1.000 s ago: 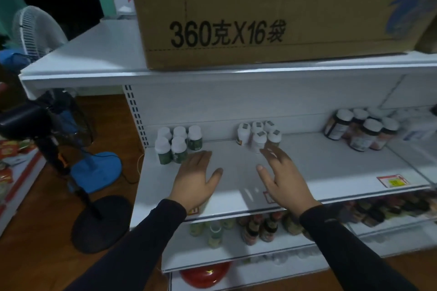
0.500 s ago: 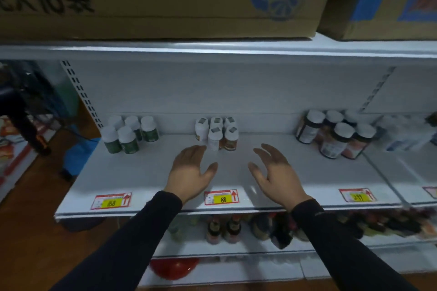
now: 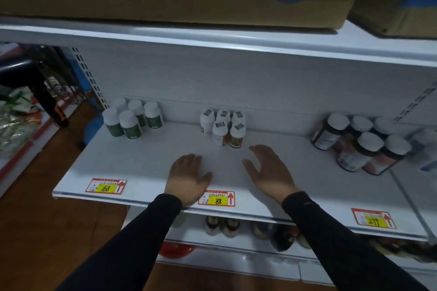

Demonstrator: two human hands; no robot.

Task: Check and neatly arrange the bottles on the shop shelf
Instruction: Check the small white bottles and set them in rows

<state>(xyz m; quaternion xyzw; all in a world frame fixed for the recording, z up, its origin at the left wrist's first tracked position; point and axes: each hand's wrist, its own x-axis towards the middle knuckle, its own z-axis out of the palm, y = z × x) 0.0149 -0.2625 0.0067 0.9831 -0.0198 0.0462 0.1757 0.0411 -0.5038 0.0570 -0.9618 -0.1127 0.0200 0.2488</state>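
Hands: left hand & right hand both empty, fingers relaxed, over shelf.
Aim: prob. flanking white bottles at 12 o'clock, to square them.

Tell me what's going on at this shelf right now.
A person in black sleeves is at a white shop shelf, both hands out over its bare front part and holding nothing. The left hand and the right hand are open, just short of the middle cluster of white-capped bottles. A group of green-labelled bottles stands to the left and larger dark bottles to the right. No bottle is being touched yet.
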